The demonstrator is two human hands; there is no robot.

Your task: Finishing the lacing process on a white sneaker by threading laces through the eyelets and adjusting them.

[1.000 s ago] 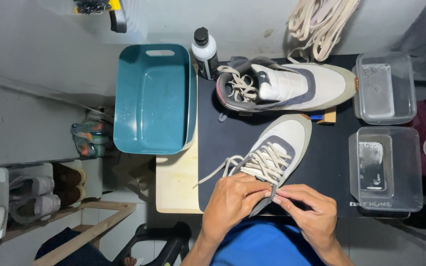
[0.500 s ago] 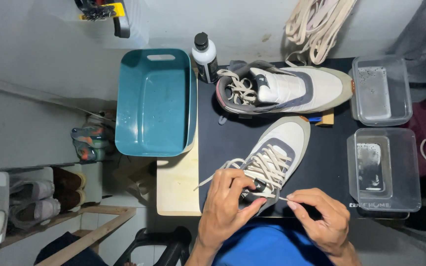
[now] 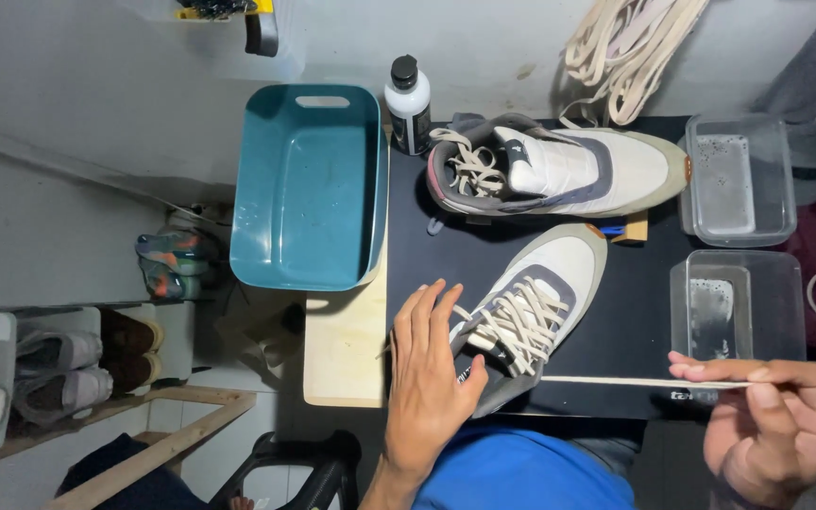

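A grey and cream sneaker (image 3: 545, 297) lies upright on a black mat (image 3: 446, 255), its toe pointing away from me. My left hand (image 3: 427, 378) rests flat against the sneaker's heel side, fingers spread, steadying it. My right hand (image 3: 776, 416) pinches the end of a cream shoelace (image 3: 635, 382), which runs taut from the sneaker's top eyelets out to the right. A second matching sneaker (image 3: 559, 170) lies on its side at the back of the mat, still laced.
A teal plastic tub (image 3: 309, 189) stands left of the mat, with a white bottle with a black cap (image 3: 409, 104) behind it. Two clear plastic boxes (image 3: 739, 175) (image 3: 739, 302) sit at the right. Loose cream laces (image 3: 630, 47) hang at the back. Shoes fill a rack (image 3: 59, 359) lower left.
My right hand has pulled the lace far out to the right, drawing it taut. My left hand has opened and now lies flat on the sneaker's heel side.
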